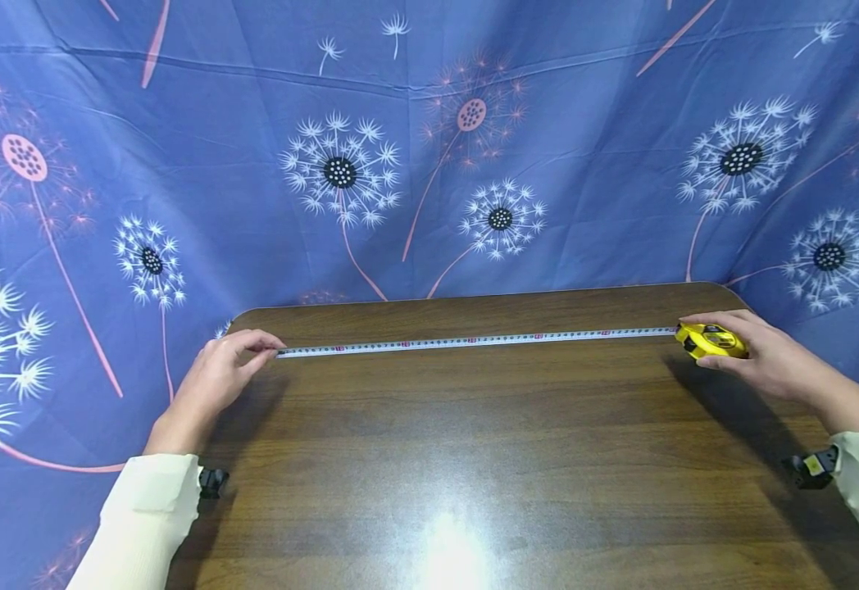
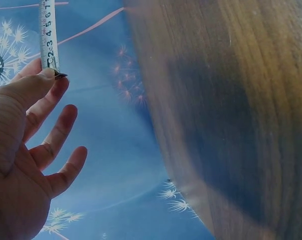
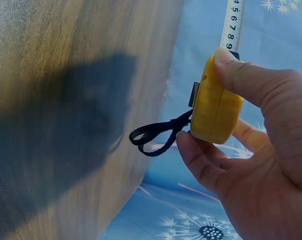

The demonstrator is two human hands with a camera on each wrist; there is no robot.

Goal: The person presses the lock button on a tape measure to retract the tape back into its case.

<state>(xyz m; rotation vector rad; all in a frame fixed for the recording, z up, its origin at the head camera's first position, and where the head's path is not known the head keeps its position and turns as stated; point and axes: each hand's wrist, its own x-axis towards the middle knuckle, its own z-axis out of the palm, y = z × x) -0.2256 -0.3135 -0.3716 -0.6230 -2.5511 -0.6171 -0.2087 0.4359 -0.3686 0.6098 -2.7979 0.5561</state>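
A yellow tape measure (image 1: 711, 341) is gripped in my right hand (image 1: 776, 352), thumb on one side and fingers on the other. Its white blade (image 1: 474, 339) stretches nearly straight across to my left hand (image 1: 226, 369). There the thumb and forefinger pinch the hooked end (image 2: 60, 75), while the other fingers are spread apart. In the right wrist view a black wrist strap (image 3: 153, 137) hangs off the case, and a metal belt clip (image 3: 194, 94) shows on its side.
Below the blade lies a brown wooden table (image 1: 437, 442) with rounded far corners and a bright glare near the front. A blue cloth (image 1: 415, 164) printed with dandelions hangs behind and beside it. Each wrist carries a small black camera (image 1: 213, 483).
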